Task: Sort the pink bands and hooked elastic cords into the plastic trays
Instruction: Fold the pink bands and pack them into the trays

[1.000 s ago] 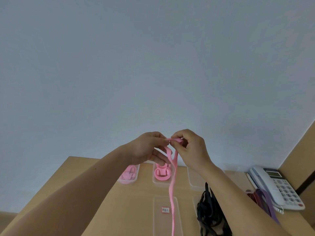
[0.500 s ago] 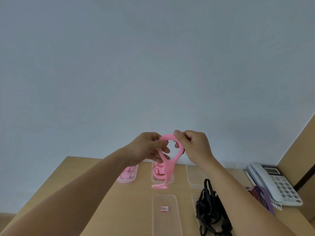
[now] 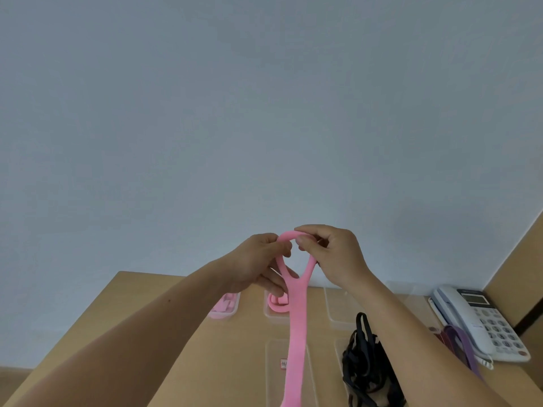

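Both hands are raised at 6 o'clock in the head view, in front of a plain grey-blue wall.
- The left hand [image 3: 255, 262] pinches the top of a long flat pink elastic band [image 3: 296, 333] between thumb and forefinger, with the other fingers loosely curled below.
- The right hand [image 3: 340, 257] pinches the same band from the 3 o'clock side, fingers curled over it.
- Between the two hands the band forms a small open loop. Its two strands meet below and hang straight down toward 6 o'clock, running out of the frame.
- Light wooden table [image 3: 235, 362] below. The band hangs over a clear plastic tray [image 3: 273, 377] with a small red label.
- Behind it, a second clear tray [image 3: 269, 312] holds a coiled pink band. At its 9 o'clock a third tray [image 3: 224, 314] holds pink pieces, and at its 3 o'clock is a see-through tray [image 3: 338, 306].
- A heap of black hooked elastic cords [image 3: 364, 365] lies at 5 o'clock.
- A white desk telephone [image 3: 482, 321] sits at 4 o'clock, with purple bands [image 3: 458, 342] just beside it.
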Motion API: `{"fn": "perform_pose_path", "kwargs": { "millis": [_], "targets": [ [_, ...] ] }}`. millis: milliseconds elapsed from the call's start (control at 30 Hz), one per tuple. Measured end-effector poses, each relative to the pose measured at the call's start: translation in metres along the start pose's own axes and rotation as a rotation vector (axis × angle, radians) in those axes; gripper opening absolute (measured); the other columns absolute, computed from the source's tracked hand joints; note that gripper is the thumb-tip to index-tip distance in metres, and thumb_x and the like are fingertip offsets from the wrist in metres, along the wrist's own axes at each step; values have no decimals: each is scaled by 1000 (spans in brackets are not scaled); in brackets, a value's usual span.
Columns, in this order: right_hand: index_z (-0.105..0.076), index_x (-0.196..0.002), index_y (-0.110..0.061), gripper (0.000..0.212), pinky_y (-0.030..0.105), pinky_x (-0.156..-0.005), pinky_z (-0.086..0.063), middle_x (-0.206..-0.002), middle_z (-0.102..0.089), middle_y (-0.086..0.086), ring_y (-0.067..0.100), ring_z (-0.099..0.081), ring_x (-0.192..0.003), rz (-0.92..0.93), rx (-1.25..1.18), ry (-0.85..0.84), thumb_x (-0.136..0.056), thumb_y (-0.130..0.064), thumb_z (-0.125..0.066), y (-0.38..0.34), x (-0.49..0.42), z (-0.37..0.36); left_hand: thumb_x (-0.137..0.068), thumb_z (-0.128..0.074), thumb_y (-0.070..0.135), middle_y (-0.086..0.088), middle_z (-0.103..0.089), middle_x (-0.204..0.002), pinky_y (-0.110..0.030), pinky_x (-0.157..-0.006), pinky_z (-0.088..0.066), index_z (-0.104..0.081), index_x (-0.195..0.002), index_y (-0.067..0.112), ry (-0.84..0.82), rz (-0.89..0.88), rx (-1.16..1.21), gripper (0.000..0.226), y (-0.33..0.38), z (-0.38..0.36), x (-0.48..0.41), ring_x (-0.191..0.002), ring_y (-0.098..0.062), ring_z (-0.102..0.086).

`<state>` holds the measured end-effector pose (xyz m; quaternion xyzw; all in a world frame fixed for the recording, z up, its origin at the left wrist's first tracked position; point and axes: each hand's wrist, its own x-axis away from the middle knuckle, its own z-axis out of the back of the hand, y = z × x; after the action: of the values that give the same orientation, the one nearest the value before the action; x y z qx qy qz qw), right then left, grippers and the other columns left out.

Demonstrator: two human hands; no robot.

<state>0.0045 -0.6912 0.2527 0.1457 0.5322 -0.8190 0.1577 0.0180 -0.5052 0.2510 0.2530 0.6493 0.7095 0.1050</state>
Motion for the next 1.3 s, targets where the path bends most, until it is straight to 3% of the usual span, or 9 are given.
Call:
{"fn": "perform_pose_path", "kwargs": {
  "millis": [167,367,467,567,667,800,933,1133,1300],
  "targets": [
    [-76,-104,-28,26,19,-70,-49,-85,-68,-13,5,-63,-78,166,166,32,-89,-7,-70,13,3,-3,-95,-56,21,-25,-69,-86,-35,-57,-56,-57,-107,4,5,12,139,21,4,6,3,-64,-33,-67],
    [-77,-102,-31,26,15,-68,-47,-93,-65,-16,2,-64,-81,254,215,19,-87,-11,-72,15,9,-5,-96,-56,31,-22,-67,-83,-33,-57,-56,-57,-102,5,2,47,248,27,7,5,8,-64,-31,-67],
    [-73,-98,-43,27,16,-66,-48,-91,-68,-16,4,-64,-75,130,74,-16,-88,-18,-73,12,14,-3,-95,-59,16,-20,-68,-87,-34,-63,-58,-58,-105,7,10,-32,235,14,7,6,9,-69,-29,-67],
    [-74,-97,-34,14,21,-61,-50,-85,-74,-3,11,-62,-63,-94,-125,4,-95,-34,-60,6,13,1,-94,-64,12,-20,-71,-90,-38,-70,-59,-59,-106,8,19,-111,190,14,7,5,9,-75,-30,-67],
    [-76,-91,-14,25,25,-55,-52,-78,-73,7,18,-62,-60,-187,-180,-33,-99,-28,-56,0,10,6,-94,-62,7,-21,-71,-95,-39,-72,-59,-59,-107,7,1,-156,125,13,6,4,10,-78,-32,-69],
    [-76,-87,-14,5,23,-55,-49,-74,-73,2,13,-63,-58,-199,-186,-80,-88,-14,-72,0,10,10,-94,-60,1,-21,-71,-97,-39,-74,-59,-59,-104,5,57,-193,69,12,2,2,9,-81,-29,-68],
    [-73,-79,-29,21,15,-66,-49,-71,-67,-16,1,-60,-65,-62,-9,-7,-80,-9,-79,2,11,6,-90,-66,3,-23,-70,-97,-38,-67,-59,-52,-110,4,68,-98,68,25,4,-4,6,-73,-29,-66],
    [-70,-79,-17,16,11,-65,-41,-81,-60,-11,7,-57,-72,347,269,15,-82,-2,-75,5,19,4,-89,-58,11,-25,-65,-103,-47,-94,-53,-64,-107,-1,-29,113,205,23,5,-1,3,-91,-37,-64],
    [-70,-82,-11,9,13,-70,-40,-86,-58,-11,3,-53,-76,458,372,42,-86,-4,-71,7,22,4,-90,-61,24,-22,-66,-95,-36,-69,-58,-60,-106,1,-35,160,270,27,5,-2,2,-76,-31,-66]
  ]
}}
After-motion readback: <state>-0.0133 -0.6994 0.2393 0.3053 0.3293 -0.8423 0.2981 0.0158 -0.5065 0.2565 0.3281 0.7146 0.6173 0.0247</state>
